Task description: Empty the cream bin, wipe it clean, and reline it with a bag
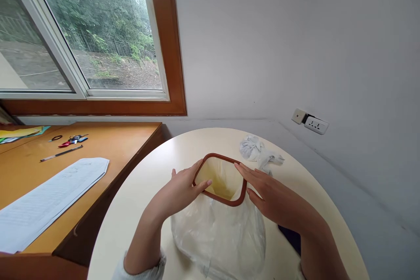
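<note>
A small trash bin with a brown rounded-rectangular rim [223, 201] stands on the round table. Its inside looks yellowish, and a clear plastic bag [219, 232] lines it, spreading out from under the rim over the near side. My left hand [179, 190] is closed on the rim's left side, thumb over the edge and fingers outside. Against the right side, my right hand [267, 192] rests with fingers stretched out, the index fingertip touching the far right corner and the thumb apart below. The bin's outer walls are hidden by the bag and hands.
Crumpled white plastic bags [252, 147] lie behind the bin on the cream table [138, 197]. A dark flat object [291, 238] is partly under my right arm. At left, a wooden desk [121, 140] holds papers [55, 201], a pen [61, 153] and keys [74, 140].
</note>
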The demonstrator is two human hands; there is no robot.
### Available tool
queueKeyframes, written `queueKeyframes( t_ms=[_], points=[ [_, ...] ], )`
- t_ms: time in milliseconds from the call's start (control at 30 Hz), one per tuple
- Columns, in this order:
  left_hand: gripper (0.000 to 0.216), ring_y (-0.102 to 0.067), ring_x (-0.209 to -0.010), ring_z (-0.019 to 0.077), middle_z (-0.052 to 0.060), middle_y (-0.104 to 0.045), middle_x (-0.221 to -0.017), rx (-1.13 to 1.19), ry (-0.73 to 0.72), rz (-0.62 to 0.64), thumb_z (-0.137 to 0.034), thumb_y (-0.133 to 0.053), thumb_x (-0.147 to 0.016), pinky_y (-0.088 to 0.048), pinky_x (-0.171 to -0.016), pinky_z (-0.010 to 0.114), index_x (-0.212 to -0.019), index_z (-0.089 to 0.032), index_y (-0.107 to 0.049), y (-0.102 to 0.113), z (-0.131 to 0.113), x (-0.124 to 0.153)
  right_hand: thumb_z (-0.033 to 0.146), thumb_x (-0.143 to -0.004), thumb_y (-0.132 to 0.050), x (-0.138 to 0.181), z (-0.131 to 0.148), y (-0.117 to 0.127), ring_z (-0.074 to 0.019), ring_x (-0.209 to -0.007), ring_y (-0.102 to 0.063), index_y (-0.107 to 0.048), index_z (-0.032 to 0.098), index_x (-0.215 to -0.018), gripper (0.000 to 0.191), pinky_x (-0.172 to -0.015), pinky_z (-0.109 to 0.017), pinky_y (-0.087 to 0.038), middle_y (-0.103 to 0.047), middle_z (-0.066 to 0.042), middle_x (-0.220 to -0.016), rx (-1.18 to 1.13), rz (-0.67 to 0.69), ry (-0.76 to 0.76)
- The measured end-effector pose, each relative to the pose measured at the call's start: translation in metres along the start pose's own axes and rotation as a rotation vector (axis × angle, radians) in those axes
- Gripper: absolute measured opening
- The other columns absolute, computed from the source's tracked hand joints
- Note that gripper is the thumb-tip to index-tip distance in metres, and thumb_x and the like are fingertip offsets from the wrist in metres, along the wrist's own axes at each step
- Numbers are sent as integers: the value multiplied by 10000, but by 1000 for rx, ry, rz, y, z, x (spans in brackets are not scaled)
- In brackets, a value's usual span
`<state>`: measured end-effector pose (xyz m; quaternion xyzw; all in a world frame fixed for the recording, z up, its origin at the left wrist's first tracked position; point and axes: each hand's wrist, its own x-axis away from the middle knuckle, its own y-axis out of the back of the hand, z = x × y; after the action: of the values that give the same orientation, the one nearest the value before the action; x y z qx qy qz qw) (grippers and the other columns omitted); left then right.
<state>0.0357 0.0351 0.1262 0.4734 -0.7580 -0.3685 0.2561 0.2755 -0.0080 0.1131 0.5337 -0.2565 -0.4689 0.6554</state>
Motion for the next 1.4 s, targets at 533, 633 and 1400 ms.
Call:
queueKeyframes(
  t_ms=[533, 633, 1400],
  points=[
    [625, -543, -1069, 288, 27, -652, -1077, 10, -59, 49, -526, -558, -748, -55, -1061, 578, -1309, -349, -350, 2, 4, 2, 456, -876, -418, -3, -1, 1, -245, -1341, -257, -209, 224, -1425, 632, -1049, -429, -344, -261, -37, -1472, -117, 57, -85],
    [547, -555, -1018, 270, 20, -645, -1064, 32, -74, 41, -492, -567, -752, -270, -1015, 502, -1256, -338, -420, 3, 3, 1, 489, -881, -383, -5, -4, -1, -233, -1357, -212, -189, 215, -1430, 643, -1065, -423, -317, -218, -36, -1485, -136, 98, -99],
    [513, -585, -909, 241, 37, -612, -1039, 66, -46, 21, -506, -593, -718, -479, -764, 340, -1181, -304, -504, 2, 3, 0, 594, -799, -459, -9, 0, 1, -260, -1350, -223, -136, 207, -1441, 817, -1060, -418, -315, -184, -34, -1490, -220, 134, -190]
  ],
)
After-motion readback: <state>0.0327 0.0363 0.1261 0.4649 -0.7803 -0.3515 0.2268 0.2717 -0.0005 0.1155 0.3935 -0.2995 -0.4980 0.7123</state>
